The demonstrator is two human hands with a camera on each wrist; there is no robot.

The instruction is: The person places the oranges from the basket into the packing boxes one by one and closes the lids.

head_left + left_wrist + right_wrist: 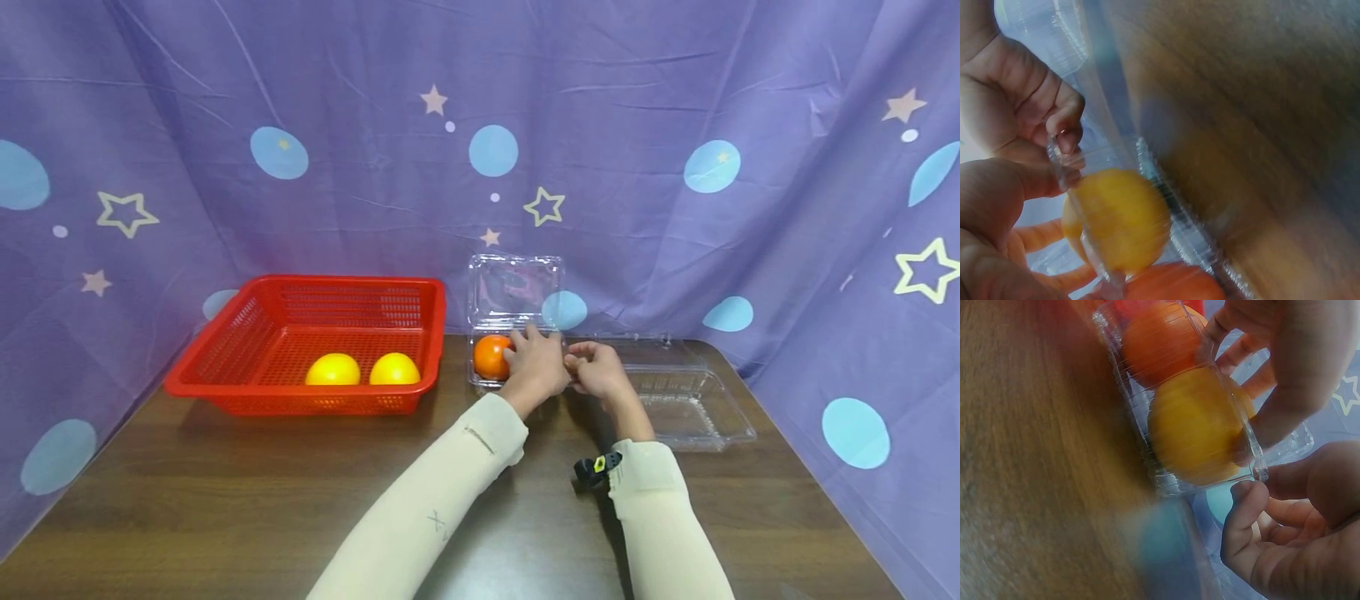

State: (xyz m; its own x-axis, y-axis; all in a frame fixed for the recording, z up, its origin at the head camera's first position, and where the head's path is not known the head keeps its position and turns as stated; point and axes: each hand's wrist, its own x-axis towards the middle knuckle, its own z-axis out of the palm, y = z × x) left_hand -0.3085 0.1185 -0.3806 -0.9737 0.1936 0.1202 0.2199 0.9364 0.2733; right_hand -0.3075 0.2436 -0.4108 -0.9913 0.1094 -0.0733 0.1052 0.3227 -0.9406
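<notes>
A clear plastic clamshell box [480, 321] stands at the back middle with its lid raised. Inside it lie a round orange fruit [492, 357] and, beside that, a round yellow fruit [1194, 428]; the yellow one is hidden behind a hand in the head view. My left hand [537, 362] reaches into the box and holds the yellow fruit, thumb on the near side and fingers behind. With thumb and index finger my right hand [600, 371] pinches the box's right rim corner [1260, 472].
A red plastic basket [225, 390] at the left contains two yellow fruits [333, 369]. Another clear clamshell box [720, 404] lies open on the right of the brown table [247, 500]. Behind everything hangs a purple patterned curtain [600, 183].
</notes>
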